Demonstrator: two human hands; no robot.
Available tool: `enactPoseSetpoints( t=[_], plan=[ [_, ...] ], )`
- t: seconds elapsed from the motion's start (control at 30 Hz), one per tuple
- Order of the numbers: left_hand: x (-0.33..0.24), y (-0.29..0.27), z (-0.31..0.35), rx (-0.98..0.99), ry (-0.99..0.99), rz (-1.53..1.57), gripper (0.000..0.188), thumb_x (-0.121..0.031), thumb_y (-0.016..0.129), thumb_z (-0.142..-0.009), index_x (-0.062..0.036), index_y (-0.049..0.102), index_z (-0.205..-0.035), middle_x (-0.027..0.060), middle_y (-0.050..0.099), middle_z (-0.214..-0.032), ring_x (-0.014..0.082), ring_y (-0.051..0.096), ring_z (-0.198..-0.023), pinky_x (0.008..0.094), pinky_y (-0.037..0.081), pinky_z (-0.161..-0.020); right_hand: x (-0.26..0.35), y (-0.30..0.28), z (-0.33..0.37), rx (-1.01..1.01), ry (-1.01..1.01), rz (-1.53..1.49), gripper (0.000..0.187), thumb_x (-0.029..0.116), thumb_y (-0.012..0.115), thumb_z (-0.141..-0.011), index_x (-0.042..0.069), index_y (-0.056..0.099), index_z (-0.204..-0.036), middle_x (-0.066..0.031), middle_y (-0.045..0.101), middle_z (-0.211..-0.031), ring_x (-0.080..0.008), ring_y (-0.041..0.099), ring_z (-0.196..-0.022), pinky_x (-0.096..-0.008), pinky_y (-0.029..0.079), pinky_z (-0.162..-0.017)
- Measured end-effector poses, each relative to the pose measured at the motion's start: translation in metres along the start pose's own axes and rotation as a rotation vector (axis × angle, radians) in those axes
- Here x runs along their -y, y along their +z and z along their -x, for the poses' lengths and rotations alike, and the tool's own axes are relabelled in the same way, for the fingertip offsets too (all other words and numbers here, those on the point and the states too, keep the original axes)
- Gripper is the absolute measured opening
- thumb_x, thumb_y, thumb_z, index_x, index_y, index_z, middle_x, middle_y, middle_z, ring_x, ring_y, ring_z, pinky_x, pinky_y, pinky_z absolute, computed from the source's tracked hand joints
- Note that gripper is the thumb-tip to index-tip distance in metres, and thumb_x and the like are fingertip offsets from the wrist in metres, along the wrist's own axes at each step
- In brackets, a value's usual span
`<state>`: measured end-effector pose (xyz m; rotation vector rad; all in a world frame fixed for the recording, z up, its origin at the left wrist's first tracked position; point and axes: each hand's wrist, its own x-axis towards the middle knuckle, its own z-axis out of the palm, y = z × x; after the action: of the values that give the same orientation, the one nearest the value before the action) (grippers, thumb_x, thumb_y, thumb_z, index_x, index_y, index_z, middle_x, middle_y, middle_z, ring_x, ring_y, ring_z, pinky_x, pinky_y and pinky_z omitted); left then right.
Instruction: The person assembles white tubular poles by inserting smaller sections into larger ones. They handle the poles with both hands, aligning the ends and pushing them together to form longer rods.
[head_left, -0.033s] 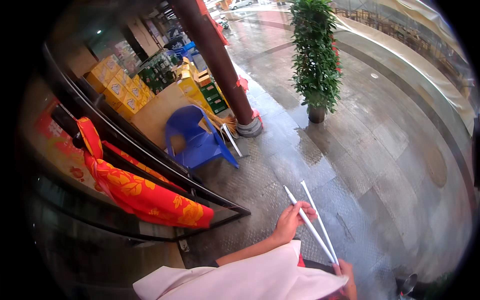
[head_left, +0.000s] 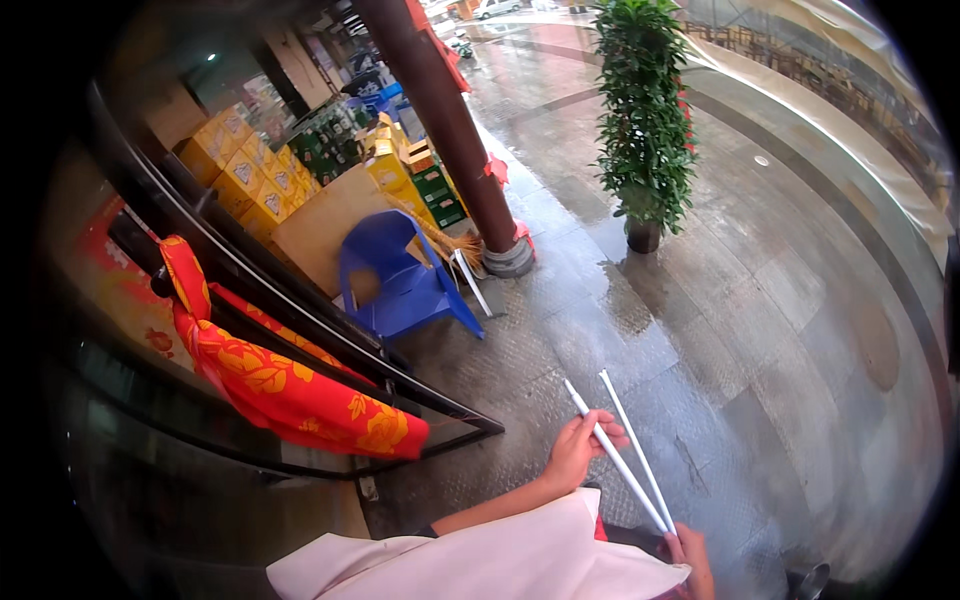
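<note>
My left hand [head_left: 578,447] is closed around a thicker white rod [head_left: 630,478], near its upper end. A thinner white rod [head_left: 634,436] stands just right of those fingers, and the two rods spread apart upward in a narrow V. Their lower ends come together at my right hand [head_left: 692,562], which is closed on them at the bottom; part of that grip is hidden. Pale pink cloth [head_left: 480,550] hangs below my left forearm and covers part of the lower view. Whether the rods are joined at the bottom, I cannot tell.
To the left is a dark-framed glass door [head_left: 440,400] with red-and-yellow floral cloth [head_left: 290,395] tied to its handle. Beyond it stand a blue plastic chair [head_left: 405,275], stacked yellow boxes [head_left: 240,180] and a dark red column [head_left: 440,110]. A tall potted plant [head_left: 645,120] rises from wet paving [head_left: 740,350].
The view has shifted slightly, so the surroundings sit a little lower and further right. Both hands keep their hold on the white rods.
</note>
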<state>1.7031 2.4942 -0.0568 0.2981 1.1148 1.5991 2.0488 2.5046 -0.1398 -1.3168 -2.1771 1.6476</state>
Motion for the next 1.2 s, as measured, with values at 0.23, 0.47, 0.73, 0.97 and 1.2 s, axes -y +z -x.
enactPoseSetpoints(
  t=[0.23,0.47,0.73,0.97,1.2],
  plan=[
    [0.011,0.014,-0.01,-0.155,0.018,0.08,0.036,-0.013,0.05,-0.1,-0.0007,0.044,-0.133,0.0189,0.06,-0.121,0.0309,0.063,-0.111,0.0448,0.051,-0.096,0.062,-0.045,-0.077,0.234,-0.14,-0.084,0.026,0.021,0.056,-0.098,0.005,0.063,-0.116,-0.007,0.066,-0.07,-0.0153,0.061,-0.059,-0.0333,0.047,-0.056],
    [0.012,0.026,0.03,-0.486,0.232,0.115,0.023,-0.007,0.059,-0.094,0.0019,0.056,-0.115,0.0176,0.066,-0.103,0.0319,0.067,-0.099,0.0423,0.054,-0.09,0.098,-0.082,-0.101,0.472,-0.225,-0.162,0.035,0.026,0.068,-0.089,0.006,0.064,-0.118,-0.0127,0.07,-0.087,-0.0179,0.066,-0.077,-0.0355,0.052,-0.07],
    [-0.002,-0.021,0.052,-0.807,0.661,0.354,0.015,-0.01,0.061,-0.095,-0.0025,0.058,-0.108,0.014,0.067,-0.098,0.0279,0.068,-0.089,0.0405,0.059,-0.082,0.051,-0.11,-0.133,0.503,-0.58,0.168,0.022,0.022,0.059,-0.092,0.002,0.067,-0.097,-0.0224,0.066,-0.09,-0.0408,0.065,-0.087,-0.0442,0.051,-0.076],
    [-0.017,-0.067,0.077,-0.893,0.779,0.468,0.021,-0.019,0.054,-0.099,-0.0032,0.053,-0.112,0.0159,0.063,-0.122,0.0296,0.064,-0.11,0.0389,0.053,-0.091,0.064,-0.144,-0.137,0.534,-0.501,0.283,0.023,0.02,0.062,-0.09,0.005,0.067,-0.105,-0.0212,0.065,-0.082,-0.0385,0.064,-0.071,-0.0412,0.051,-0.065],
    [-0.025,-0.081,0.097,-1.017,0.785,0.631,0.021,-0.019,0.048,-0.102,-0.003,0.052,-0.115,0.0141,0.063,-0.123,0.0251,0.063,-0.113,0.036,0.053,-0.093,0.047,-0.152,-0.141,0.45,-0.322,0.096,0.018,0.014,0.06,-0.094,0.002,0.066,-0.106,-0.007,0.063,-0.067,-0.013,0.061,-0.06,-0.0289,0.048,-0.057]
  ],
)
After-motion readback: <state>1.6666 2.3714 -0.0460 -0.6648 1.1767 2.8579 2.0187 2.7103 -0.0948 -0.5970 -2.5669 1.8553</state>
